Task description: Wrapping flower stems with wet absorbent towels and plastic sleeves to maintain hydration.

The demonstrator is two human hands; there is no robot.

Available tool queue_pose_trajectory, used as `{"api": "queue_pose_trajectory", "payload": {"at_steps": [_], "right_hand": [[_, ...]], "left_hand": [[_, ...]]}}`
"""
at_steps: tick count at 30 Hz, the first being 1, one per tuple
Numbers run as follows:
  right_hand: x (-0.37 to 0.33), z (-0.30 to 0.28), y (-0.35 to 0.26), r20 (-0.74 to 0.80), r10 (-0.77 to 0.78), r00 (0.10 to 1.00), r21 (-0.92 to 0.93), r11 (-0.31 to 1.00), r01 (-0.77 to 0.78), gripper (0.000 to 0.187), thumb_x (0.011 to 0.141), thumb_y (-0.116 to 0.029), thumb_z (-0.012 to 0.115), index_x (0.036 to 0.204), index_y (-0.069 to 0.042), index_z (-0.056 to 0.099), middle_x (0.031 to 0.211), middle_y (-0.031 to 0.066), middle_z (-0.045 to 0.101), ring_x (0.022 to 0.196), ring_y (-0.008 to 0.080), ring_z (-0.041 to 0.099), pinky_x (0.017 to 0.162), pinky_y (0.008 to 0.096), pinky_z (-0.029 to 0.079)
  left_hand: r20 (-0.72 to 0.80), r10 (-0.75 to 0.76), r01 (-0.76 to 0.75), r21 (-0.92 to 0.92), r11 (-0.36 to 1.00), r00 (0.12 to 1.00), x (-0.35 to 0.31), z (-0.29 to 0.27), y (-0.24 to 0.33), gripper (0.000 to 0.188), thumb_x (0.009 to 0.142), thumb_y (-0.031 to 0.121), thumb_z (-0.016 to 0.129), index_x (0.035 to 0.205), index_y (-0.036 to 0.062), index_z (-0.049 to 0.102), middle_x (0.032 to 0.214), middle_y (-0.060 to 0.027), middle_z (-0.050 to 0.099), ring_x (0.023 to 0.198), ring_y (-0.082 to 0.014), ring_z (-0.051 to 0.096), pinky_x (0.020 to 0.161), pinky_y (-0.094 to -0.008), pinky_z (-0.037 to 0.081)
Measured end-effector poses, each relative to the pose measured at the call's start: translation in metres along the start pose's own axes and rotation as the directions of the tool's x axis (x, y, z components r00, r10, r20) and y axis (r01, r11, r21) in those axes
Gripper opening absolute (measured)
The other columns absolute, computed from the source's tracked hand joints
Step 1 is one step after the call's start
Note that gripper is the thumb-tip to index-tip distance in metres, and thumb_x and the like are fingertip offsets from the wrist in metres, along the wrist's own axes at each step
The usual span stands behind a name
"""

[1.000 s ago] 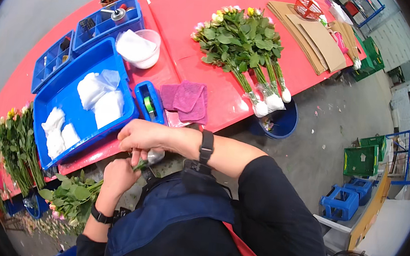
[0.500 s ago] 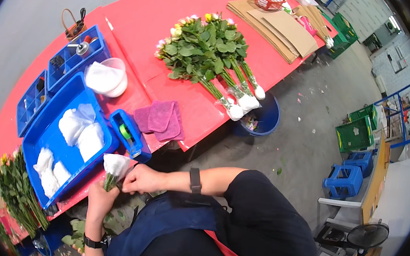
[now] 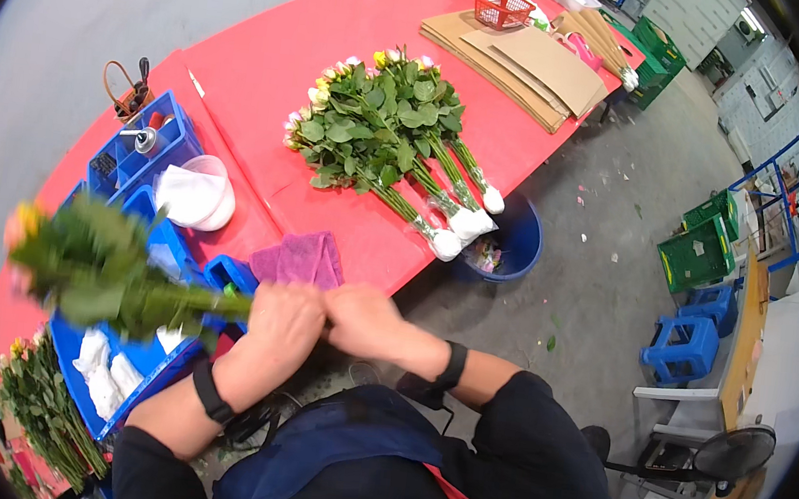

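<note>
A bunch of roses, blurred by motion, lies sideways over the blue tray, blooms to the left and stems to the right. My left hand is closed round its stems. Pressed against that hand, my right hand is closed at the stem ends, which the fingers cover. White pads lie in the tray. Just beyond my hands is a purple cloth. Farther off, several rose bunches rest on the red table, their stem ends wrapped in white under clear film.
A white tub and a blue tool caddy stand left on the table. Cardboard sheets and a red basket are at the far end. A blue bucket stands below the edge. More roses lie lower left.
The bunch has swung from upside down, white-wrapped end up, to sideways with its blooms left. Both hands have moved right and now meet at the stem ends.
</note>
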State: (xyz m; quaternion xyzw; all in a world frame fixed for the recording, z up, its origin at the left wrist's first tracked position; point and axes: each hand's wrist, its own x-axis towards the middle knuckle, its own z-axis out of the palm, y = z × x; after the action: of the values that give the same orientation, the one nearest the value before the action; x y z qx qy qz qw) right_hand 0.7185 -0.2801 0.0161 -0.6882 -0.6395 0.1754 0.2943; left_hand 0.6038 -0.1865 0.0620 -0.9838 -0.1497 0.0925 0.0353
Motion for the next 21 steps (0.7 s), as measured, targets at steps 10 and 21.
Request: {"api": "queue_pose_trajectory", "payload": {"at_steps": [10,21], "right_hand": [[0.0,-0.125,0.223,-0.752,0.327,0.572,-0.158,0.753,-0.639,0.019,0.077,-0.024,0.067,0.09,-0.011,0.068,0.08,0.0156,0.068,0.076,0.0352,0.066,0.067,0.0454,0.051],[0.03,-0.126,0.454,-0.674,0.574,0.465,-0.404,0.24,-0.883,0.034,0.084,-0.039,0.064,0.087,-0.006,0.068,0.086,0.0184,0.069,0.084,0.0368,0.068,0.071,0.0475,0.054]], "left_hand": [[-0.563,0.092,-0.181,-0.104,0.978,0.822,-0.01,-0.036,-0.046,0.047,0.065,0.01,0.073,0.109,0.0072,0.06,0.107,-0.0103,0.058,0.109,-0.0308,0.055,0.093,-0.0462,0.039],[-0.297,-0.763,0.807,0.047,0.588,0.574,-0.301,0.13,-0.122,0.041,0.073,0.008,0.064,0.113,0.0034,0.058,0.107,-0.0141,0.059,0.106,-0.0324,0.053,0.092,-0.0447,0.038]]}}
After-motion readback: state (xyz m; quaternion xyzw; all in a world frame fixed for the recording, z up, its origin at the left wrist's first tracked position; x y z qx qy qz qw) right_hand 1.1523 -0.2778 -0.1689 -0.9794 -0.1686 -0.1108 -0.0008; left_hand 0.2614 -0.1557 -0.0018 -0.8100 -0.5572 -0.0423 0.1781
